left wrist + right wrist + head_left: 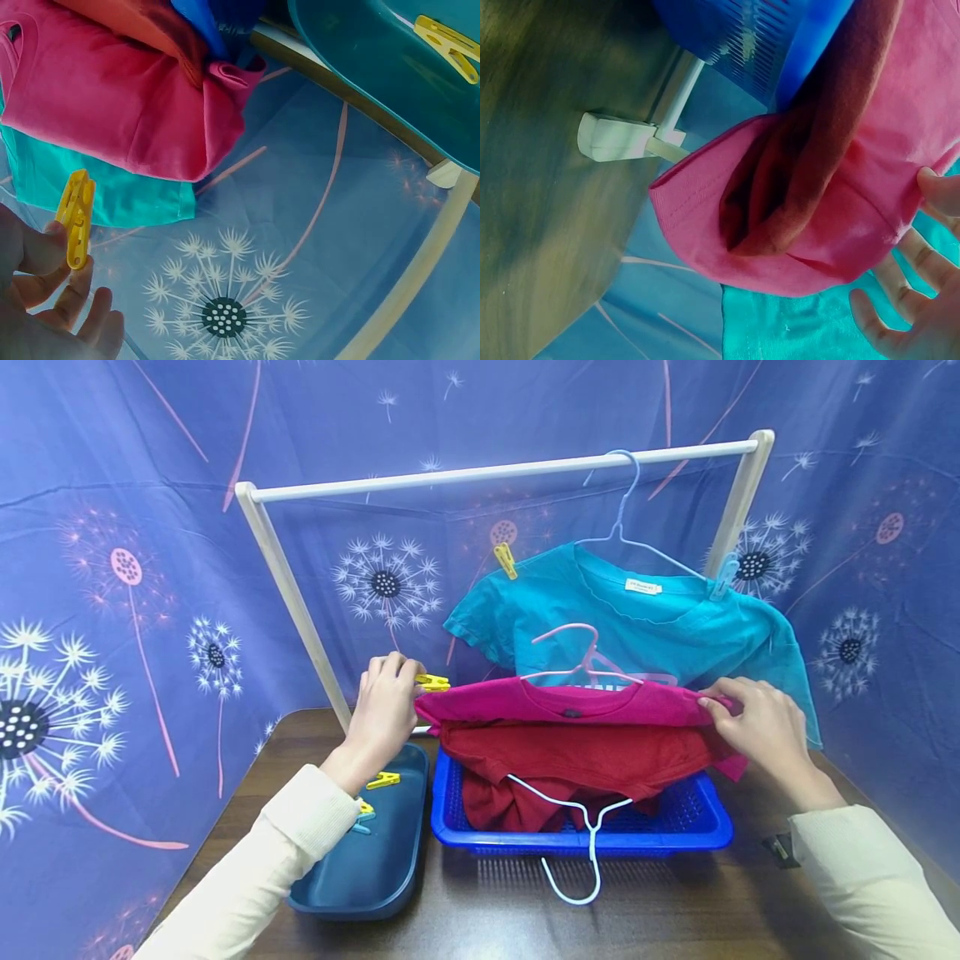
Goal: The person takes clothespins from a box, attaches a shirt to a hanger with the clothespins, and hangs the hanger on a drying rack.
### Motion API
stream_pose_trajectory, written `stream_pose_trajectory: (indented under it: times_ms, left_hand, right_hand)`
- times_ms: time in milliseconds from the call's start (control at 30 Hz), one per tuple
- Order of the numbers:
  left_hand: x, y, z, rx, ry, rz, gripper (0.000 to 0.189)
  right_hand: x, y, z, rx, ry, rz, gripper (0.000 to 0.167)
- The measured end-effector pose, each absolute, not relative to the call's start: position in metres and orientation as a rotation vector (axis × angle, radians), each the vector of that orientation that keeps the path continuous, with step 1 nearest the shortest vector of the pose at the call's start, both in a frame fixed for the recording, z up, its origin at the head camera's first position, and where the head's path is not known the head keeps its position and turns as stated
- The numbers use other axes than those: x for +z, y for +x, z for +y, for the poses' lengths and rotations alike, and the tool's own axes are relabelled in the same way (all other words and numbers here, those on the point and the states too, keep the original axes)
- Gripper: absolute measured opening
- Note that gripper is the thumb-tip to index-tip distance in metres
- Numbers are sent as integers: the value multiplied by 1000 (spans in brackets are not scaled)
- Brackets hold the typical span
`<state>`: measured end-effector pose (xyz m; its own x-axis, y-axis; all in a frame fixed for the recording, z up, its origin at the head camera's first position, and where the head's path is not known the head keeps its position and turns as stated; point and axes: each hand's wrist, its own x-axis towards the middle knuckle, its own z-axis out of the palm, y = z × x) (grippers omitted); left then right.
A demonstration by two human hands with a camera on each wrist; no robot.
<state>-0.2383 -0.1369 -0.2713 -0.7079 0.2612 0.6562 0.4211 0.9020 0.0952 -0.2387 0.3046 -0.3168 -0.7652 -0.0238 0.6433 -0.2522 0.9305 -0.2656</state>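
Head: magenta shirt [600, 702] partly hidden

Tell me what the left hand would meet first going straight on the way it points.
The left hand, pinching a yellow clip, would probably meet the pink shirt first, though depth is unclear.

The head camera gave me a forward, downward look over the wooden tabletop [480, 927], far enough back to cover the garment rack [450, 476] and 2 cream sleeves [247, 868]. My left wrist camera, close by the left hand [64, 292], saw things nearly upside down; my right, close by the right hand [922, 292], saw them sideways. All 3 shared the magenta T-shirt [480, 700]; head and left wrist shared the teal tray [393, 852].
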Motion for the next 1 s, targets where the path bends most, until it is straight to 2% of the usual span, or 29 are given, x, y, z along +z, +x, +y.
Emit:
stream_pose_trajectory:
  times_ms: [500, 633, 833, 1000]
  left_hand:
    - [-272, -247, -121, -314, -576, -2303, 11]
    - [-271, -248, -116, -289, -583, -2310, 15]
    - [-269, -249, -108, -279, -622, -2294, 30]
    - [-269, -252, -104, -251, -615, -2296, 27]
  right_hand:
    - [-316, -240, 305, 435, 201, -2406, 7]
    - [-316, -240, 305, 438, 209, -2405, 7]
    - [-316, -240, 305, 444, 206, -2408, 7]
    - [-316, -239, 306, 446, 205, -2410, 8]
